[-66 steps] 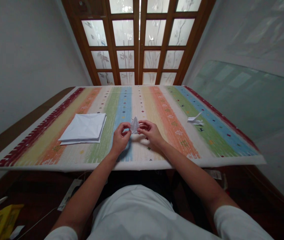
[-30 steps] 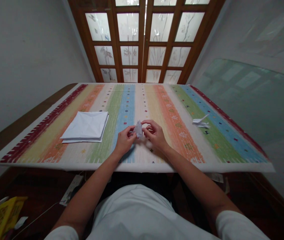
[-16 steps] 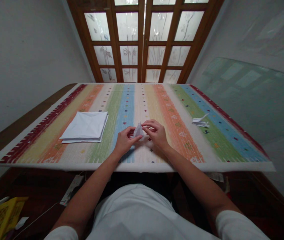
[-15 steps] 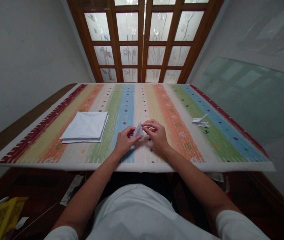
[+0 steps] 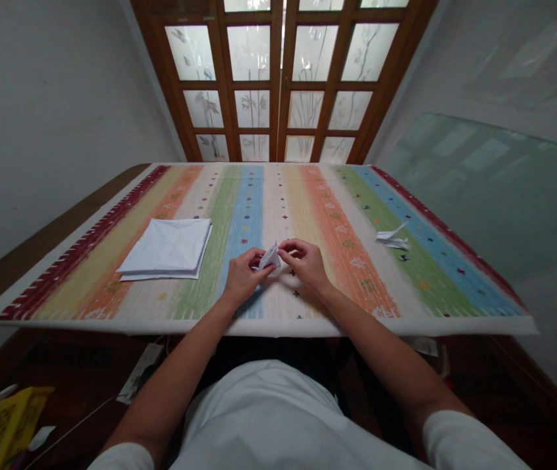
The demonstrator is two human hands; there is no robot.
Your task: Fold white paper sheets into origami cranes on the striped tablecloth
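Between my hands, just above the striped tablecloth [image 5: 239,196], is a small folded piece of white paper [image 5: 269,256] with a pointed top. My left hand [image 5: 246,277] pinches its left and lower side between thumb and fingers. From the right, my right hand [image 5: 305,261] has thumb and forefinger closed on the paper's right edge. To the left lies a stack of square white paper sheets [image 5: 168,247] with crease lines on the top one. A folded white paper piece with thin pointed ends [image 5: 394,236] rests on the cloth at the right.
A wooden door with glass panes [image 5: 278,85] stands behind the table. A pale green glass panel [image 5: 488,189] leans by the right wall. On the floor at lower left are a yellow basket [image 5: 8,418] and a white power strip [image 5: 140,372].
The folded paper between my hands has tilted, its point leaning a little to the right. My right fingers have dropped slightly and curled closer to its edge. The stack has stayed put.
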